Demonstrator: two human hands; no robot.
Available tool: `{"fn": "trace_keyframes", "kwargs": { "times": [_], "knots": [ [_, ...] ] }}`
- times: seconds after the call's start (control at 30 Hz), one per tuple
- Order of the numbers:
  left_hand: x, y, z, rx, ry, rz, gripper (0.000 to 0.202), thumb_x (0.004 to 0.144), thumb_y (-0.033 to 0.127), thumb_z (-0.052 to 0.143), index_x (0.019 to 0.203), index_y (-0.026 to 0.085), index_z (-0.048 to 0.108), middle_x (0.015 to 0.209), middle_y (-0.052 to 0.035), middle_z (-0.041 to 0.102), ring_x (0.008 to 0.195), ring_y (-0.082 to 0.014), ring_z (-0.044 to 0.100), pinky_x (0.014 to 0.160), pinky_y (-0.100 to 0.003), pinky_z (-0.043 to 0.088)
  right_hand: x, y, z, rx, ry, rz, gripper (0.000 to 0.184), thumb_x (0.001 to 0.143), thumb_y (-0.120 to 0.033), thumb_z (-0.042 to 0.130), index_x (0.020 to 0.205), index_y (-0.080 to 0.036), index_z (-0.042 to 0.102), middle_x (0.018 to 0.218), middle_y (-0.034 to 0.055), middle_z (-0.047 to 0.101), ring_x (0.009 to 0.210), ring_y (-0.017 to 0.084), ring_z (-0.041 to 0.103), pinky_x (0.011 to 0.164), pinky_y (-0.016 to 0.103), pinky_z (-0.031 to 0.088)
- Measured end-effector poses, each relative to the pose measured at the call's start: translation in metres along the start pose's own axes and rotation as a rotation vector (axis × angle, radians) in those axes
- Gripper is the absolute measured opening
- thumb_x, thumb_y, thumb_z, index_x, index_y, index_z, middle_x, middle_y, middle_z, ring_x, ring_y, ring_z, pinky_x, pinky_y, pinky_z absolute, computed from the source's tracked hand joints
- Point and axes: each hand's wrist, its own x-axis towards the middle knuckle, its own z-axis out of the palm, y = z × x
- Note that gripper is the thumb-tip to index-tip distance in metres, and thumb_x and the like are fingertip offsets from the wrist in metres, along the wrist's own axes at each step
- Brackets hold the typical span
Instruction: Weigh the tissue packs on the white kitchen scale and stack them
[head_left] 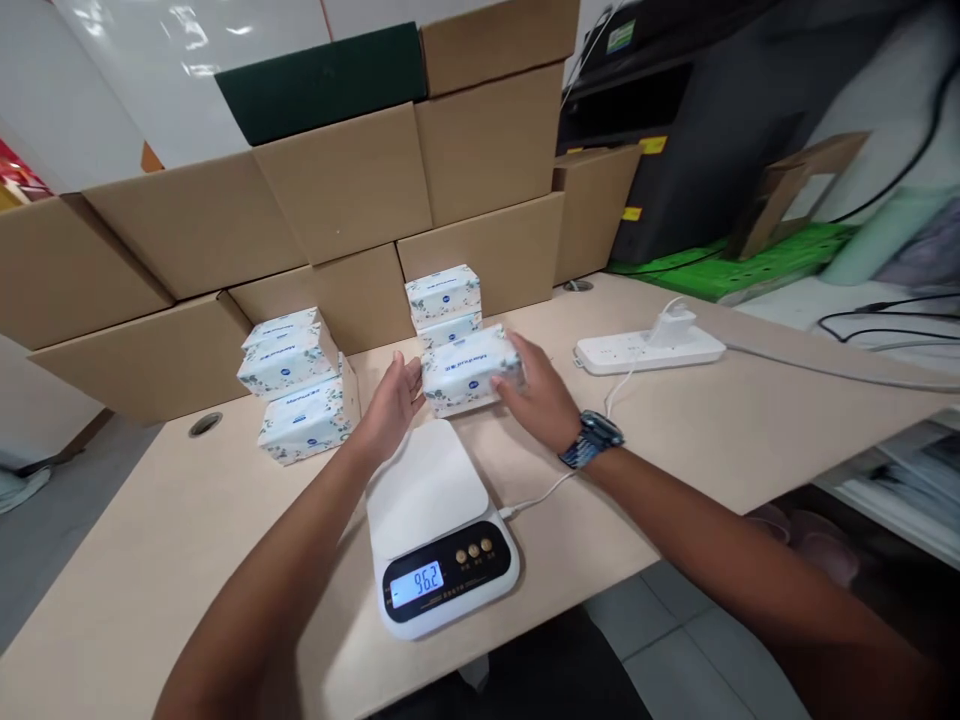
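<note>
My right hand [541, 392] grips the right end of a white tissue pack [466, 372] with a leaf print and blue lettering. At the pack's left end is my left hand [394, 405], fingers extended; whether they touch it I cannot tell. The held pack is just beyond a white kitchen scale [427, 490], whose bare platform faces up and whose lit display [417, 583] shows the digits 962. Behind the held pack stands a pile of similar tissue packs [444, 293], partly hidden by it. Left of my left hand rises another stack of tissue packs [307, 420].
Cardboard boxes [345, 185] form a wall along the table's back, with a dark green box [330, 85] on top. On the right lies a white power strip [649, 350] with a plug. A white cable [544, 497] runs from the scale under my right wrist.
</note>
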Motion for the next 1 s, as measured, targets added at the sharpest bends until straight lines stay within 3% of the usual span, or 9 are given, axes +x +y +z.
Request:
{"fn": "trace_keyframes", "kwargs": {
  "times": [0.07,0.13,0.23,0.37,0.5,0.63,0.77,1.0],
  "knots": [
    [0.014,0.005,0.002,0.075,0.060,-0.005,0.103,0.101,0.081,0.010,0.175,0.010,0.015,0.184,-0.0143,0.018,0.171,-0.0254,0.023,0.137,-0.043,0.030,0.003,0.003,0.003,-0.190,-0.093,0.006,0.060,0.098,-0.021,0.056,0.158,-0.016,0.054,0.169,0.0239,0.047,0.162,0.045,0.036,0.130,0.071,0.032],
    [0.015,0.012,-0.001,0.169,0.082,0.084,0.103,0.100,0.080,0.005,0.174,0.010,0.018,0.182,-0.0164,0.024,0.168,-0.0264,0.031,0.132,-0.045,0.039,0.005,-0.001,0.004,-0.345,-0.212,-0.041,0.058,0.099,-0.011,0.049,0.155,-0.019,0.059,0.171,0.0210,0.045,0.165,0.045,0.032,0.131,0.074,0.027],
    [0.000,0.025,-0.015,0.221,0.133,0.264,0.105,0.097,0.084,-0.001,0.172,0.016,0.027,0.181,-0.0160,0.030,0.167,-0.0307,0.035,0.130,-0.052,0.041,0.003,-0.009,0.006,-0.439,-0.351,-0.141,0.064,0.099,-0.003,0.039,0.159,-0.021,0.055,0.169,0.0162,0.051,0.164,0.038,0.036,0.133,0.072,0.023],
    [-0.021,0.045,-0.036,0.209,0.215,0.409,0.102,0.096,0.088,0.003,0.166,0.025,0.043,0.177,-0.0126,0.040,0.165,-0.0355,0.037,0.129,-0.059,0.042,-0.002,-0.001,0.015,-0.413,-0.388,-0.133,0.064,0.100,-0.008,0.042,0.163,-0.010,0.047,0.174,0.0211,0.041,0.166,0.040,0.032,0.134,0.070,0.026],
    [-0.020,0.048,-0.045,0.211,0.273,0.416,0.102,0.097,0.087,0.001,0.165,0.025,0.045,0.177,-0.0120,0.041,0.165,-0.0366,0.037,0.129,-0.060,0.041,-0.008,0.021,0.028,-0.277,-0.355,-0.141,0.068,0.095,-0.002,0.040,0.162,-0.009,0.046,0.174,0.0208,0.041,0.169,0.035,0.026,0.136,0.064,0.030],
    [-0.012,0.039,-0.046,0.194,0.294,0.351,0.101,0.099,0.086,0.004,0.166,0.021,0.044,0.176,-0.0136,0.042,0.163,-0.0361,0.040,0.129,-0.059,0.042,-0.006,0.029,0.038,-0.304,-0.369,-0.145,0.085,0.081,0.011,0.038,0.164,-0.007,0.043,0.177,0.0207,0.035,0.171,0.032,0.019,0.139,0.062,0.026],
    [-0.016,0.036,-0.043,0.203,0.273,0.307,0.095,0.102,0.084,0.010,0.167,0.023,0.043,0.178,-0.0122,0.038,0.165,-0.0355,0.037,0.128,-0.057,0.042,0.012,0.023,0.045,-0.395,-0.454,-0.150,0.085,0.080,0.009,0.043,0.165,-0.003,0.042,0.177,0.0224,0.035,0.170,0.034,0.024,0.140,0.059,0.024],
    [-0.029,0.034,-0.028,0.416,0.202,0.330,0.084,0.105,0.081,0.020,0.164,0.027,0.045,0.180,-0.0070,0.034,0.170,-0.0362,0.025,0.137,-0.056,0.024,0.048,0.020,0.050,-0.450,-0.549,-0.139,0.088,0.078,0.003,0.052,0.165,-0.009,0.045,0.175,0.0193,0.041,0.165,0.035,0.035,0.136,0.060,0.032]
  ]
}}
